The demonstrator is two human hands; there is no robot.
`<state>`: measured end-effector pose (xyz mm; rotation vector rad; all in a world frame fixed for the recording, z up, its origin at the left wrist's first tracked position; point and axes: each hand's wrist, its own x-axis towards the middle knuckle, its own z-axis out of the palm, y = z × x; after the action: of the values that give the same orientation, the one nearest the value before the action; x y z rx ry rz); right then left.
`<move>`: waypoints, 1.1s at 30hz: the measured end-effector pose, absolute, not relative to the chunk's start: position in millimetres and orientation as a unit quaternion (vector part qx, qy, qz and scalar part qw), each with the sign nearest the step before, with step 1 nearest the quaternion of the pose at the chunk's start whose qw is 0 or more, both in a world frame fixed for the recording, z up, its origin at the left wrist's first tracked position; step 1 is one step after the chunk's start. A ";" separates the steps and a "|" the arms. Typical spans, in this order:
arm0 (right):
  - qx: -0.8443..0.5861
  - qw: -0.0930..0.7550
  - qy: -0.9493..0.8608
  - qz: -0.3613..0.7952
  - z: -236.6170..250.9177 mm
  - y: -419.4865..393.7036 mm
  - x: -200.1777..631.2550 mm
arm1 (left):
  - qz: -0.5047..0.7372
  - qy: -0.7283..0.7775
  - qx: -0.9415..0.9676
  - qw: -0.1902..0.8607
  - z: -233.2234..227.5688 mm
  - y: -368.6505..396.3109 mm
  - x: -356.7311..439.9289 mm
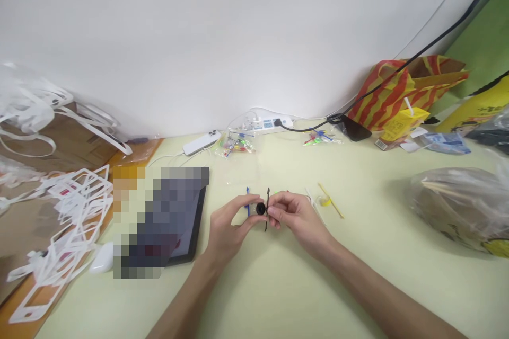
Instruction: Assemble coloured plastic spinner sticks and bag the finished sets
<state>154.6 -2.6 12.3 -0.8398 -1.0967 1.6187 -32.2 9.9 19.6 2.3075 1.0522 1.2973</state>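
Note:
My left hand curls its thumb and forefinger around a small round black piece. Against its right side stands a thin black bar with pointed, arrow-like ends, pinched in the closed fingers of my right hand. Whether bar and round piece are joined, I cannot tell. Just behind my left fingers shows a thin blue bar, partly hidden. To the right of my right hand lies a yellow bar with a ring at its middle, on the pale green table.
A tablet, partly blurred out, lies left of my hands. Behind are clear bags of coloured pieces, a phone and a power strip. White plastic frames cover the left side. A plastic-wrapped bundle sits at right.

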 end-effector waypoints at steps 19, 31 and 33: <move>-0.295 0.474 -0.422 0.714 17.7 -8.5 152.6 | 0.511 0.297 0.778 0.212 21.9 8.0 -29.7; -0.304 0.458 -0.375 0.746 18.4 -12.8 150.4 | 0.512 0.283 0.782 0.215 24.8 7.8 -29.3; -0.328 0.461 -0.384 0.730 14.9 -13.6 146.8 | 0.497 0.272 0.792 0.228 26.9 3.4 -22.9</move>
<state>146.8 -13.6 14.9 -0.8061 -0.9445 1.7969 -22.9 3.4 26.9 2.1801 0.7499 1.3677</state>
